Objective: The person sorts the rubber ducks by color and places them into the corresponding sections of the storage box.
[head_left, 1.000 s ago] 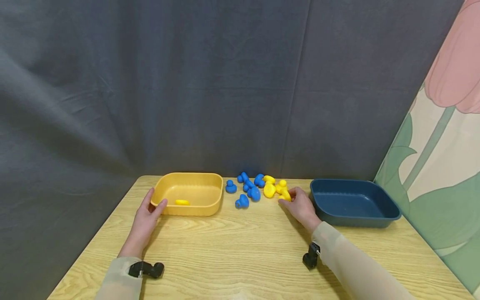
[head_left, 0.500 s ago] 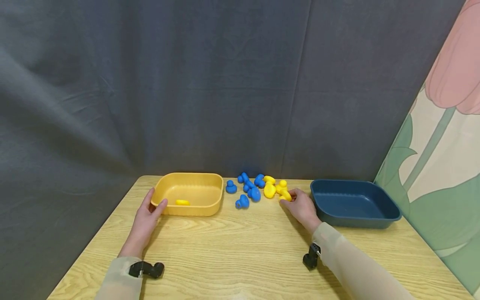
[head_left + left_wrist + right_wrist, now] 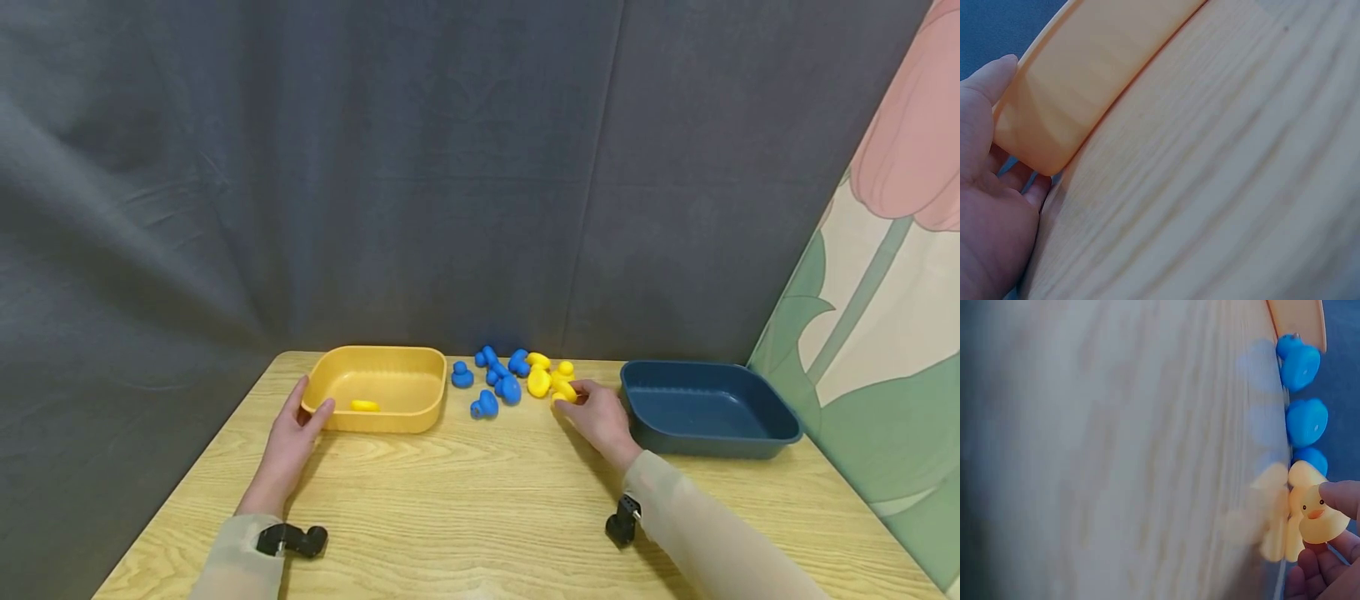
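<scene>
My left hand grips the left end of a yellow plastic basin, thumb at the rim and fingers round the corner in the left wrist view. A small yellow thing lies inside that basin. My right hand pinches a yellow rubber duck between thumb and fingers; its orange beak and dark eyes show in the right wrist view. Several other yellow ducks sit close beside it. Left of these lie several blue rubber ducks, some tipped over.
A dark blue basin stands to the right of my right hand. Behind the wooden table hangs a dark grey curtain. A tulip-patterned surface rises along the right side.
My right hand has shifted slightly left, and the yellow duck in its fingers has moved with it. The left hand and both basins stay in place.
</scene>
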`<state>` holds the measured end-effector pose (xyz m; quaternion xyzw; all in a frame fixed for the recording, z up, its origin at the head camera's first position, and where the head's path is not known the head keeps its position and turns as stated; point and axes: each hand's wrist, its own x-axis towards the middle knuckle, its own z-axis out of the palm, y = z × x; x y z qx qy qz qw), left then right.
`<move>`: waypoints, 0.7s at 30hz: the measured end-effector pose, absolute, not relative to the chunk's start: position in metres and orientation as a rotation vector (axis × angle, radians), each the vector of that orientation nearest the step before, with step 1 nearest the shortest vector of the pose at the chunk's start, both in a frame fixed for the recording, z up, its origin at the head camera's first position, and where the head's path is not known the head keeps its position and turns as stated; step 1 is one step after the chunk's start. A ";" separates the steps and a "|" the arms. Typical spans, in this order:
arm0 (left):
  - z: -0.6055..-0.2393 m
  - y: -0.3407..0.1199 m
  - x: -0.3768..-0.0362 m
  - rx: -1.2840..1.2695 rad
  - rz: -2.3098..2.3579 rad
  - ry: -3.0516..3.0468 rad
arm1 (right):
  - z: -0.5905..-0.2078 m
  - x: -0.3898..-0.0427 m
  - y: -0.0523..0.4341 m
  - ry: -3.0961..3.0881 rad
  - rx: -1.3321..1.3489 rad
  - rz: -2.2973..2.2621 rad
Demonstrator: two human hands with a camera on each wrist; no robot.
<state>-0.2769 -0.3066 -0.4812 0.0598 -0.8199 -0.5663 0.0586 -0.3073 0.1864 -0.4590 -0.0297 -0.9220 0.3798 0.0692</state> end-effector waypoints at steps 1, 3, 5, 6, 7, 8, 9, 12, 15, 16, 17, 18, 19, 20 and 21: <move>-0.481 -0.307 -0.277 0.181 -1.717 -2.483 | -0.458 -0.306 0.184 -2.769 -0.077 1.151; -0.481 -0.307 -0.277 0.180 -1.722 -2.480 | -0.454 -0.305 0.180 -2.757 -0.047 1.157; -0.481 -0.307 -0.277 0.180 -1.732 -2.479 | -0.450 -0.305 0.175 -2.746 -0.025 1.163; -0.480 -0.306 -0.277 0.180 -1.730 -2.480 | -0.448 -0.305 0.173 -2.741 -0.020 1.172; -0.480 -0.306 -0.277 0.180 -1.731 -2.479 | -0.446 -0.305 0.169 -2.731 -0.009 1.178; -0.480 -0.306 -0.276 0.181 -1.731 -2.481 | -0.443 -0.306 0.166 -2.722 0.000 1.178; -0.479 -0.305 -0.276 0.183 -1.730 -2.482 | -0.441 -0.306 0.162 -2.710 0.013 1.183; -0.479 -0.305 -0.276 0.182 -1.731 -2.478 | -0.432 -0.305 0.148 -2.680 0.054 1.217; -0.480 -0.305 -0.276 0.181 -1.730 -2.476 | -0.423 -0.304 0.134 -2.646 0.112 1.252; -0.480 -0.305 -0.276 0.179 -1.726 -2.476 | -0.420 -0.304 0.129 -2.635 0.132 1.264; -0.480 -0.305 -0.276 0.177 -1.721 -2.477 | -0.418 -0.304 0.125 -2.622 0.148 1.280; -0.480 -0.305 -0.276 0.176 -1.718 -2.478 | -0.417 -0.304 0.120 -2.609 0.167 1.292; -0.480 -0.305 -0.276 0.175 -1.713 -2.480 | -0.416 -0.304 0.115 -2.597 0.184 1.301; -0.481 -0.306 -0.276 0.175 -1.707 -2.483 | -0.415 -0.304 0.110 -2.584 0.202 1.314; -0.481 -0.306 -0.276 0.174 -1.702 -2.483 | -0.415 -0.305 0.105 -2.574 0.215 1.324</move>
